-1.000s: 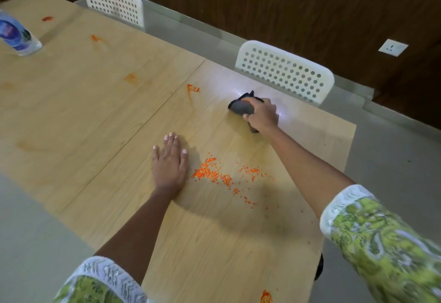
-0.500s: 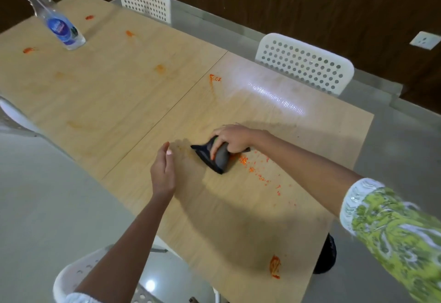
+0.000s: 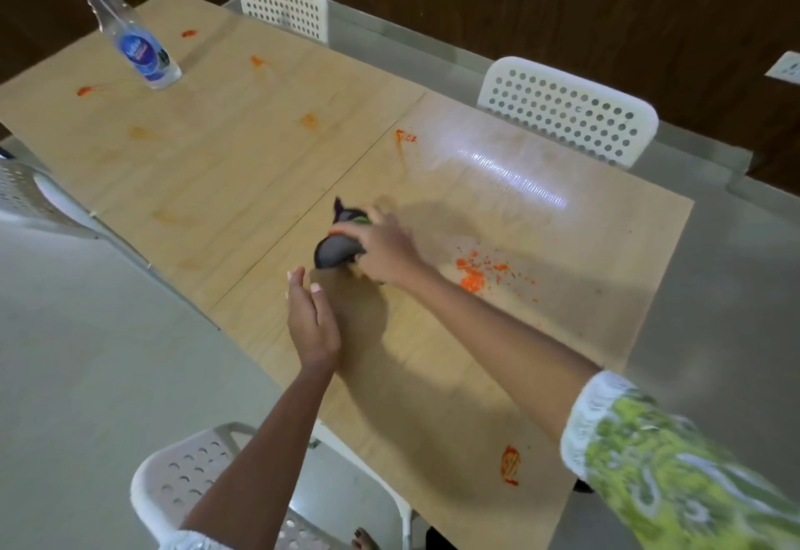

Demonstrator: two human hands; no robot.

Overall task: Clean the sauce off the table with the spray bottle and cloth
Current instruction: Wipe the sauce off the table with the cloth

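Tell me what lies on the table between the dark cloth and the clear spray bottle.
In the head view, mostly bare wood between the dark grey cloth and the clear blue-capped spray bottle, crossed by the table seam, with one faint orange sauce smear alongside.

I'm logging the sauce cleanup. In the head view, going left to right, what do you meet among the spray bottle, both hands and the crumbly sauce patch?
spray bottle → left hand → right hand holding the cloth → crumbly sauce patch

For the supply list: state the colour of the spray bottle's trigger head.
Blue, on a clear spray bottle, in the head view.
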